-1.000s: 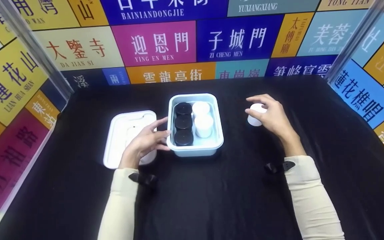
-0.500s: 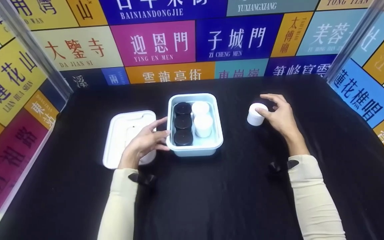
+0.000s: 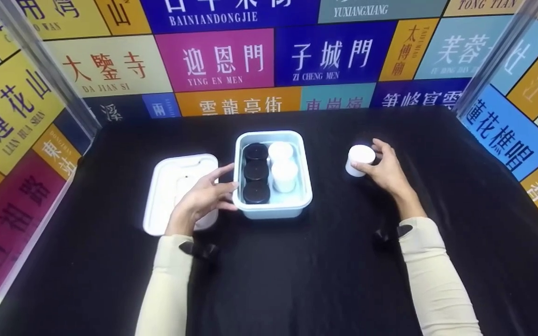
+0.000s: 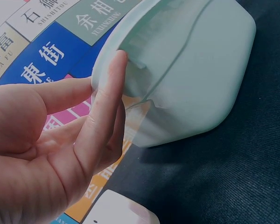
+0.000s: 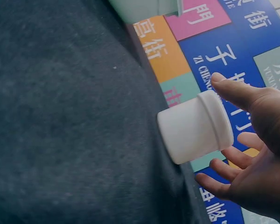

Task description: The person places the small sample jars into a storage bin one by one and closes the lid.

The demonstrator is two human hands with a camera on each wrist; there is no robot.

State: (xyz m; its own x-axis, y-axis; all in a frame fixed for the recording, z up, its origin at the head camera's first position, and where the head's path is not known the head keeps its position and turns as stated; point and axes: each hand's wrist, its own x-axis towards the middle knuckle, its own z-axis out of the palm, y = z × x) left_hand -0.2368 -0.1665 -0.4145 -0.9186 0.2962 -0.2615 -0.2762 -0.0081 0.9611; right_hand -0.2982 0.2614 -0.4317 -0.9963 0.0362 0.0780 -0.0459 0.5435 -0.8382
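White jar: upright on bare black counter, right hand loosely cupped, thumb touching. Left hand, fingers straight, against tub rim.

White lid on black cloth; apparently upturned.
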